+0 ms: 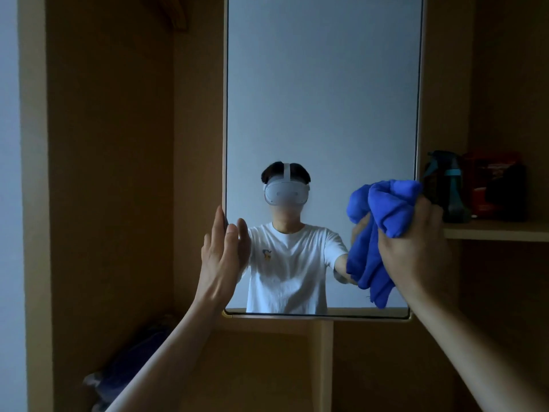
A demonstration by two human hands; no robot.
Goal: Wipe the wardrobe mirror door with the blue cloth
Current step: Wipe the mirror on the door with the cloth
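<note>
Grip of right hand [416,242] tight around blue cloth [383,221] at mirror door [323,99]; left hand [221,254] flat on its edge.

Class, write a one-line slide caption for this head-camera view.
Right hand holds a bunched blue cloth at the lower right of the mirror door while the left hand rests against its left edge.

The one camera sits on the person's head and looks straight forward, about level, at the tall rectangular mirror door with a thin pale frame [323,84]. It is near, at arm's reach: the left hand [221,251] and right hand [416,242] come in from the bottom edge. In the glass, the reflection of the white headset [285,193] looks back at it.
</note>
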